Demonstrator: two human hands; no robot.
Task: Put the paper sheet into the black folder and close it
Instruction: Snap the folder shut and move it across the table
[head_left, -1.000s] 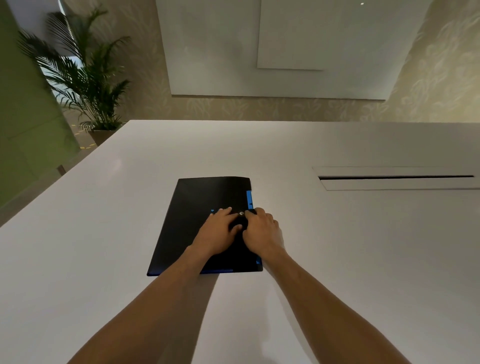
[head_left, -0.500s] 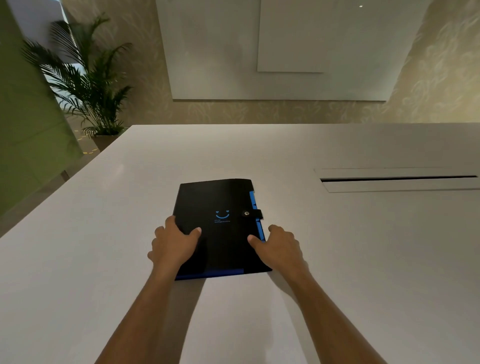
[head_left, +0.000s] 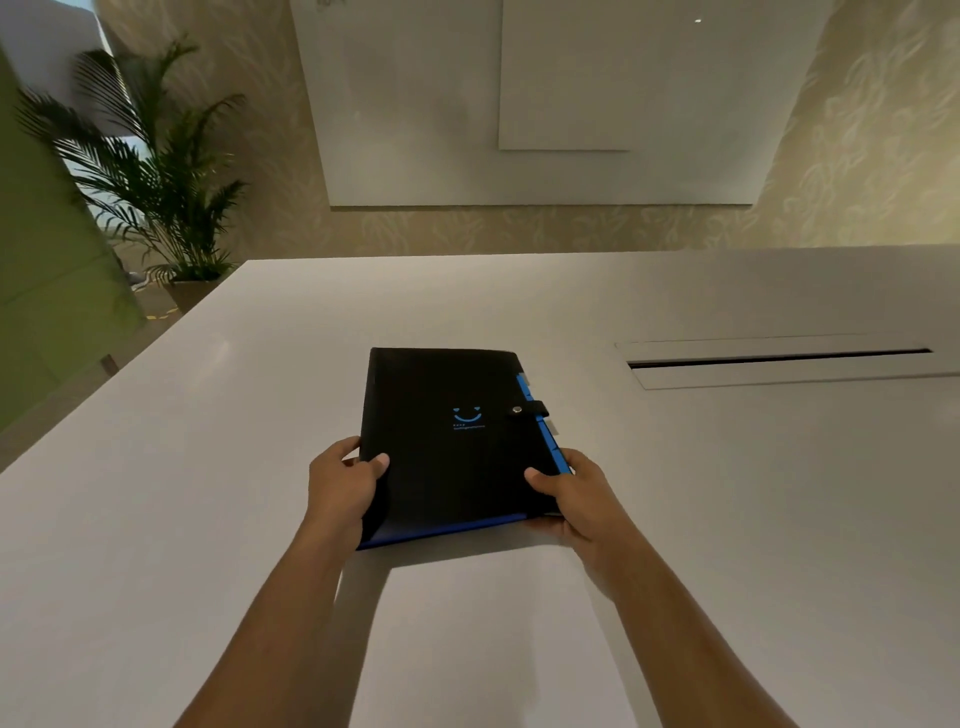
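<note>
Black folder (head_left: 457, 436) snapped shut, near edge tilted off table (head_left: 208, 467); left hand (head_left: 340, 488), right hand (head_left: 576, 493) pinching its 2 sides. Risk: loose grip, folder slips.

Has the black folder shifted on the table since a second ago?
Yes. The black folder has swung clockwise and slid right toward the table slot, and its near edge now lifts off the table, gripped by the left hand and right hand.
</note>
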